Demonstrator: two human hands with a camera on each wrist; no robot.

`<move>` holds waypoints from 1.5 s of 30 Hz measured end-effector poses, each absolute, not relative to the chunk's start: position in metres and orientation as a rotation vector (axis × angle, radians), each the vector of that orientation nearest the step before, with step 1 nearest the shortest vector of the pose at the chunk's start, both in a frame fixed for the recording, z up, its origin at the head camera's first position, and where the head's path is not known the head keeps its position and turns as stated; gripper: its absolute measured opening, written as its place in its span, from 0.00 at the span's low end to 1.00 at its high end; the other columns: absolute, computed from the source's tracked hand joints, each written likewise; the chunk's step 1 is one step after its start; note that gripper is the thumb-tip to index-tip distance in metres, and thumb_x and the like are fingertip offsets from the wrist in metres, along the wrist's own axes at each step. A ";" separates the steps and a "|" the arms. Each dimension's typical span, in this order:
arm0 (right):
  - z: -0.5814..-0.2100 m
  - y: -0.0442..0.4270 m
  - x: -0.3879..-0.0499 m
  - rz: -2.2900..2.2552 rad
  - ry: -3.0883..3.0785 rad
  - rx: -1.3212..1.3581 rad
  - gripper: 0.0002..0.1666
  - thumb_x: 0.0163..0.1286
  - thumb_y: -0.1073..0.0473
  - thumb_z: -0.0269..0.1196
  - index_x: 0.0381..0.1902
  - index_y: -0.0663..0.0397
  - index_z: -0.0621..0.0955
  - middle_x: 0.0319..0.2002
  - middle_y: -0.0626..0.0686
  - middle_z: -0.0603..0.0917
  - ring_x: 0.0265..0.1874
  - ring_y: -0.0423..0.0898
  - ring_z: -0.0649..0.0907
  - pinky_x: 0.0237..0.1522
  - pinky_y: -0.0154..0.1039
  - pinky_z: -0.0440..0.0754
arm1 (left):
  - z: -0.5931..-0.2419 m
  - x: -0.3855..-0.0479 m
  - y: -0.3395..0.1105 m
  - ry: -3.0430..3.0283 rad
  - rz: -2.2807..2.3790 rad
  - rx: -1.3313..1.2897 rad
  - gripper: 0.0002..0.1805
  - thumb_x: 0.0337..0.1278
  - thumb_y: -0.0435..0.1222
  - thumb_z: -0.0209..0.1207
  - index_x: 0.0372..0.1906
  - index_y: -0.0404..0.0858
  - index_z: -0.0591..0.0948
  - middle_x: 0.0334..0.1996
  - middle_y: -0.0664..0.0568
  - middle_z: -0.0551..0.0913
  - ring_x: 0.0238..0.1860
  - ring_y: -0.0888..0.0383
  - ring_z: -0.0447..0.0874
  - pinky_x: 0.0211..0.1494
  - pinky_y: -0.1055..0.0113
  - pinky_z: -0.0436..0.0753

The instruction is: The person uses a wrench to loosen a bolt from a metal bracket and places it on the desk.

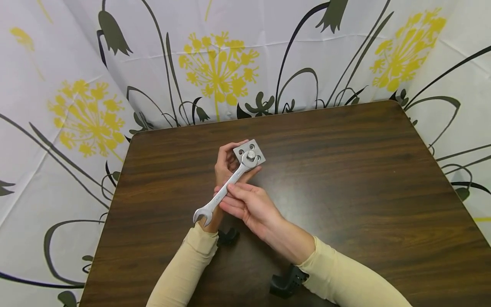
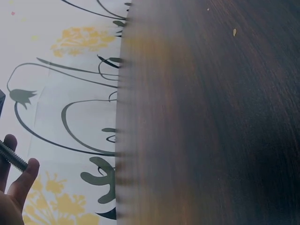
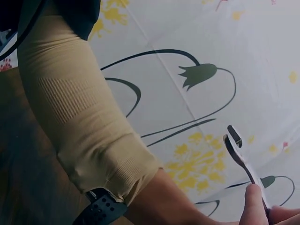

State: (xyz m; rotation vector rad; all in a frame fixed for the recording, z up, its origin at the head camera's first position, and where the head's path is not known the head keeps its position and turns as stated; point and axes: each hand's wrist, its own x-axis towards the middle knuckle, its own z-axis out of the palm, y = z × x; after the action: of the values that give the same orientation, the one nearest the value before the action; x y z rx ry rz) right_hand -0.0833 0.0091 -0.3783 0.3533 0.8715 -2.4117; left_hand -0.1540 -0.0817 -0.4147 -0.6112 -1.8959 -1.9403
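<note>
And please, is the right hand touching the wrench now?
Touching. The head view shows it: the right hand pinches the wrench, its thumb pressed on the handle and fingers passing behind.

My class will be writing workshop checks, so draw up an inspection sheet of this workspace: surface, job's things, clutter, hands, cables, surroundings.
Surface: brown wood-grain table with rounded far corners.
Job's things: wrench, one end at the head of a bolt on the face of a metal block with holes; how snugly it fits cannot be told.
Clutter: one small pale fleck on the table, left wrist view.
Hands: left hand holds the block; right hand pinches the wrench's shaft.
Cables: a dark line beside the upper sleeve, right wrist view, possibly a cord.
Surroundings: white cloth printed with yellow and grey flowers.
</note>
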 end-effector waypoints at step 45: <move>-0.389 0.120 -0.130 -1.462 2.418 -0.378 0.21 0.59 0.66 0.71 0.51 0.66 0.84 0.24 0.49 0.83 0.22 0.40 0.77 0.25 0.35 0.74 | -0.422 -0.159 -0.090 -1.916 -1.938 -0.679 0.39 0.30 0.14 0.73 0.56 0.23 0.67 0.56 0.36 0.80 0.53 0.43 0.81 0.47 0.66 0.83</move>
State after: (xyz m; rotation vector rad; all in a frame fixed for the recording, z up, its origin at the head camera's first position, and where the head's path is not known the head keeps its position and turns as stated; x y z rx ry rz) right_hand -0.1299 0.1203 -0.3889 -0.3779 2.4182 -1.4616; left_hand -0.1586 -0.0904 -0.4225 -0.6787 -1.9160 -1.9382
